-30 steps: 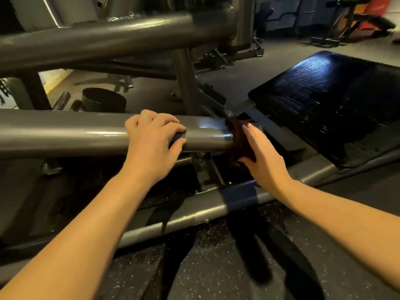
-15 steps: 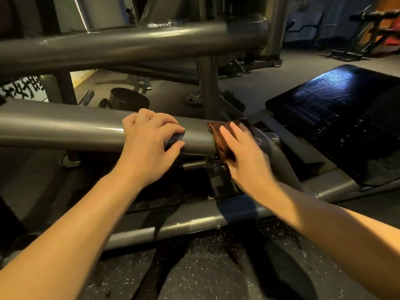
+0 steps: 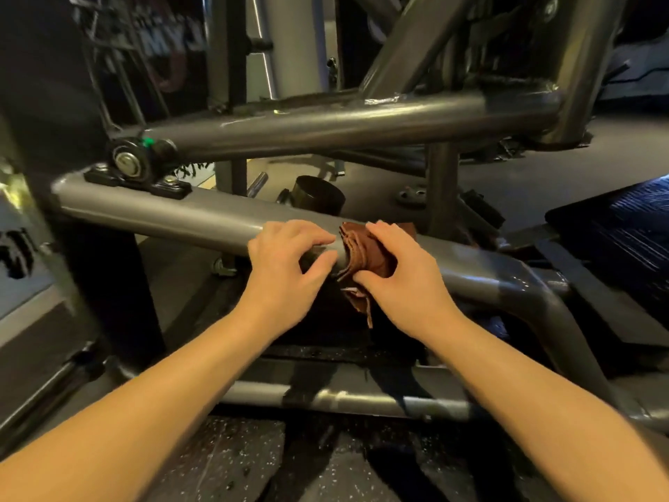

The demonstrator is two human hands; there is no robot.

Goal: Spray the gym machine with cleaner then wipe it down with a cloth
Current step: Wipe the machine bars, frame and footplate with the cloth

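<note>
Brown cloth (image 3: 365,253) sits bunched over the grey lower tube (image 3: 188,219) of the gym machine (image 3: 344,125), with a loose tail hanging below. Right hand (image 3: 402,280) curls round the cloth and presses it to the tube. Left hand (image 3: 286,269) grips bare tube just beside it, fingers over the top, thumb under. No spray bottle in view.

Risks, as judged:
- The hands nearly touch. A stroke leftward would run the cloth into the left fingers unless that hand shifts.
- The bolted bearing block (image 3: 134,164) sits further left, and the hanging tail could snag on its bolts.
- The cloth is wadded, not flat. Contact is likely narrow and patches may be missed.
- The tube's underside is hidden, so I cannot tell whether it is being wiped.
</note>
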